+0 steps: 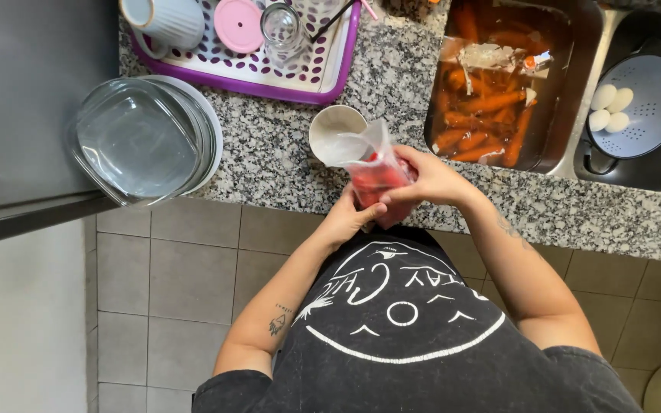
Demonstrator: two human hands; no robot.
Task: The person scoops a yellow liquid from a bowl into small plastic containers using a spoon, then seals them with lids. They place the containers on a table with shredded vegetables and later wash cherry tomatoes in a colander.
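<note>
The clear plastic bag (374, 177), holding red contents, is gripped by both hands at the counter (392, 84) edge, just beside the small white cup (333, 131). The left hand (350, 218) is closed on the bag's lower part from below; the right hand (426, 180) is clenched round its side. Bag mouth is tilted twd. the cup. Tilt should be kept slow, w/ the opening held over the rim, approx. centred, so nothing spills.
</note>
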